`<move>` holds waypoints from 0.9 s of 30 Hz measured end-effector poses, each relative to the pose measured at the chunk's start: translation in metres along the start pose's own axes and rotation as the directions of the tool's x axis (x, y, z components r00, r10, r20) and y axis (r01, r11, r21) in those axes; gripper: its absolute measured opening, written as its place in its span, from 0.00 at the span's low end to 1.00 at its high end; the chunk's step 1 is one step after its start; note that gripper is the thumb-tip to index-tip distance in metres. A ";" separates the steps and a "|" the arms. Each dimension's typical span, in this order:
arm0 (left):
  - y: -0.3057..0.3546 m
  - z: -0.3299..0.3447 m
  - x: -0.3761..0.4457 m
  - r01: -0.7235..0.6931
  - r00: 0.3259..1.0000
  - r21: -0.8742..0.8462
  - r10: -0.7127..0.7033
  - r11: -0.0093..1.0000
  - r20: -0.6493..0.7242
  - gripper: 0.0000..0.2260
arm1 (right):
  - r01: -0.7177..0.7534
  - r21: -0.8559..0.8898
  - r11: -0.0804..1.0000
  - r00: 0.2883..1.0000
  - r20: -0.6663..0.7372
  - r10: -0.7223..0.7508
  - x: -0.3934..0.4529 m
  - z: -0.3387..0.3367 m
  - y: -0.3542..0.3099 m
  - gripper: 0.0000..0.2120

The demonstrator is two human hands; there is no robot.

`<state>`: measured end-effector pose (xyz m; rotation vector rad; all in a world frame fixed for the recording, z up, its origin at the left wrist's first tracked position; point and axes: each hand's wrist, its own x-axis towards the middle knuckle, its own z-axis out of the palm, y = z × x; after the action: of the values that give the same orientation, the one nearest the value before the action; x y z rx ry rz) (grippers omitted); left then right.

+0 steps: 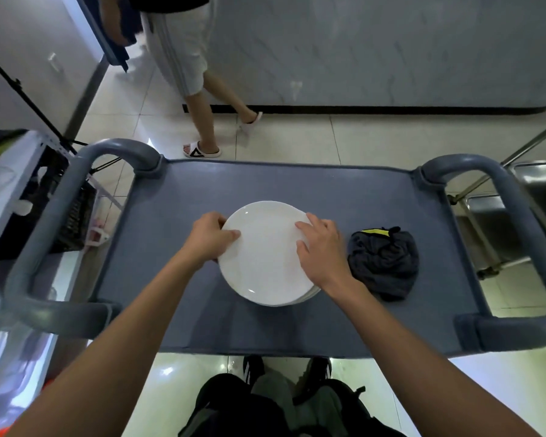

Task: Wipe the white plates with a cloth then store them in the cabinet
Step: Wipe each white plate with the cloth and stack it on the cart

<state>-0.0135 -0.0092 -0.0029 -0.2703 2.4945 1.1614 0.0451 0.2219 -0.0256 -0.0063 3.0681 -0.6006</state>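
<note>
While both hands sit on the stack of round white ceramic plates (267,252) in the middle of the grey-blue plastic cart top (177,272), nothing has left the cart yet. The left hand (209,236) curls round the left rim of the top plate, thumb lying on its upper face and fingers tucked at the edge. The right hand (320,247) lies on the right side with its fingers spread and only gently bent over the rim; whether they hook under the edge cannot be told. The crumpled dark grey cloth with a yellow-green stripe (383,263) lies just beside the stack on the right, touched by neither hand.

The likely risk is a slip. The plates look glossy, and if the right hand only presses while the left lifts, the top plate could tilt and slide off toward the cloth, or drag the plate below it askew. Lifting the whole stack with so shallow a hold could let the lower plates drop. A passer-by in white sandals (202,150) stands close beyond the cart's far edge, so a nudge to the cart is possible too.

Counted: one stack, at least three rims showing at its lower right, exact number unclear; one cloth; two curved grey cart handles (76,197).
</note>
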 end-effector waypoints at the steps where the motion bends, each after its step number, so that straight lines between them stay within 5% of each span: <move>1: 0.002 -0.002 0.000 -0.002 1.000 -0.004 0.002 1.000 0.026 0.05 | -0.007 0.019 1.000 1.000 -0.007 0.007 -0.001 0.000 -0.001 0.19; 7: 0.010 -0.009 0.002 0.010 0.988 -0.118 0.008 0.993 0.152 0.02 | -0.019 0.055 0.998 1.000 0.022 0.018 -0.004 -0.002 0.005 0.20; 12: 0.011 -0.008 0.003 0.051 0.974 -0.271 0.013 0.961 0.227 0.11 | -0.057 0.179 0.982 0.997 -0.050 0.067 -0.013 -0.013 0.022 0.18; 18: 0.020 0.007 0.006 0.093 0.980 -0.474 0.005 0.876 0.201 0.12 | -0.248 0.339 0.907 0.953 -0.084 0.292 -0.023 -0.027 0.077 0.17; 21: 0.034 0.019 0.006 0.105 0.982 -0.522 -0.005 0.847 0.188 0.13 | -0.345 0.203 0.916 0.933 -0.035 0.359 -0.025 -0.031 0.112 0.21; 27: 0.063 0.050 0.002 0.117 0.989 -0.587 -0.043 0.801 0.139 0.15 | -0.367 -0.191 0.910 0.882 0.239 0.406 -0.025 -0.023 0.163 0.44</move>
<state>-0.0228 0.0695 0.0108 -0.4494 1.9257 1.8426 0.0699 0.3815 -0.0658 0.4718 2.7181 -0.3252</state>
